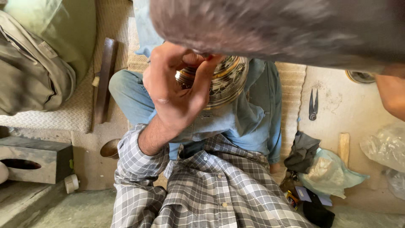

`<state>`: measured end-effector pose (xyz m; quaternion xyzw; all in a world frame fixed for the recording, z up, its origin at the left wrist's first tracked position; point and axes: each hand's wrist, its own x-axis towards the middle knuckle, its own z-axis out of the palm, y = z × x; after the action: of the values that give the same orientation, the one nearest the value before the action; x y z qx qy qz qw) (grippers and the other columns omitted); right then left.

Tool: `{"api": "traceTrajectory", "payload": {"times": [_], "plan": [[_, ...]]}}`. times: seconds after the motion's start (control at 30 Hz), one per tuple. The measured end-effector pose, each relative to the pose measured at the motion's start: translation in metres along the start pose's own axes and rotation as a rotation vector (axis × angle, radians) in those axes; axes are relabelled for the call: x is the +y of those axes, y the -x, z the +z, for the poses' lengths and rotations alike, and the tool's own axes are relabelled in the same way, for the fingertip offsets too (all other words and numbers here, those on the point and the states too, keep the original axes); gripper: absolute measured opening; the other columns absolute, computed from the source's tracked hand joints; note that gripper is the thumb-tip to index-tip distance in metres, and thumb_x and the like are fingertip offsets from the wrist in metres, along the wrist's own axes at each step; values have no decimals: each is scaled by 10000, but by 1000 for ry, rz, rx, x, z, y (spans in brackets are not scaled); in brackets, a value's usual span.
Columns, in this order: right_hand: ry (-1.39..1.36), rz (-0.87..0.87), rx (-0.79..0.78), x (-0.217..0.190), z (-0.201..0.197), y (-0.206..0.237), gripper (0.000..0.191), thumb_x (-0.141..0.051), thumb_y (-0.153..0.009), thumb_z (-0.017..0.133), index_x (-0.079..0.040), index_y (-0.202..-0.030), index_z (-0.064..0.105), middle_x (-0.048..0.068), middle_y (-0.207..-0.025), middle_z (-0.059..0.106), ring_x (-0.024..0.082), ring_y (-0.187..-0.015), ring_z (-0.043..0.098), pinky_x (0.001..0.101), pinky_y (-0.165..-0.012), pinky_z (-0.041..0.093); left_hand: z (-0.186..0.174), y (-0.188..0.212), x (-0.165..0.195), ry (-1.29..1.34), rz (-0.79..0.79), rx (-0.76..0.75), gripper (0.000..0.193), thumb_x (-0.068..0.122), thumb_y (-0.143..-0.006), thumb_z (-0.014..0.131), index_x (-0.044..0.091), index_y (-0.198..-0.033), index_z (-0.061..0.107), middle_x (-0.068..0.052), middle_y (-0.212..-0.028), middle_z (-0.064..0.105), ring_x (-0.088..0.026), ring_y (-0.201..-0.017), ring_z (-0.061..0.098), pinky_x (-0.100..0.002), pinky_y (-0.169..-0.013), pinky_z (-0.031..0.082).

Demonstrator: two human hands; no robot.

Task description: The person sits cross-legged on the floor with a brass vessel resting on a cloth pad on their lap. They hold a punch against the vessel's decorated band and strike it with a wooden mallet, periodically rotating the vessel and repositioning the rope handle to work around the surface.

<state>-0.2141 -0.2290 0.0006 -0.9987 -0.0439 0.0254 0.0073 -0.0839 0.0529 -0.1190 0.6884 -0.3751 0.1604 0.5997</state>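
My left hand (171,86) comes up from a grey plaid sleeve (135,156) and grips a shiny engraved metal bowl (225,80) by its rim, held in front of me at chest height. The fingers curl over the bowl's near edge and hide part of it. Close behind the bowl sits a person in a blue denim shirt (257,122) and jeans, whose grey-haired head (274,25) fills the top of the view. My right hand is not visible. A patch of bare skin (392,95) shows at the right edge; whose it is I cannot tell.
Small black pincers (313,105) lie on the pale floor at right, near a wooden stick (344,145), a dark cloth (301,152) and plastic bags (331,173). At left are a grey bag (29,71), a dark wooden bar (104,80) and a grey block (36,158).
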Motion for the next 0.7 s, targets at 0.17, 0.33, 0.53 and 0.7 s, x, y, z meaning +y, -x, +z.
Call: {"api": "traceTrajectory", "payload": {"times": [0.17, 0.33, 0.53, 0.7], "plan": [[8, -39, 31, -4, -3, 3, 432, -9, -974, 669, 46, -1362, 488, 196, -1009, 668, 208, -775, 664, 269, -664, 536, -4, 0, 3, -20, -15, 27, 432, -40, -941, 784, -41, -1265, 498, -126, -1013, 673, -180, -811, 703, -286, -693, 561], [27, -66, 46, 2, 0, 10, 522, 0, -961, 700, 61, -1412, 444, 225, -1040, 673, 228, -786, 666, 281, -661, 534, -3, -23, 1, 126, 61, -139, 347, -80, -1025, 738, 8, -1302, 548, -125, -1116, 757, -146, -912, 791, -266, -701, 674], [83, -48, 98, 12, 11, 32, 633, 11, -945, 737, 79, -1472, 393, 261, -1077, 678, 251, -799, 669, 296, -657, 532, -20, -51, 21, -106, 183, -383, 409, 16, -1067, 773, 157, -1375, 544, -6, -1209, 729, -153, -973, 758, -283, -789, 621], [156, -29, 187, -2, 41, 58, 727, 20, -932, 768, 95, -1522, 349, 290, -1107, 683, 270, -810, 671, 309, -654, 529, -21, -74, 28, -163, 255, -572, 476, -11, -1004, 694, 137, -1429, 538, 7, -1224, 722, -210, -994, 739, -326, -783, 597]]}}
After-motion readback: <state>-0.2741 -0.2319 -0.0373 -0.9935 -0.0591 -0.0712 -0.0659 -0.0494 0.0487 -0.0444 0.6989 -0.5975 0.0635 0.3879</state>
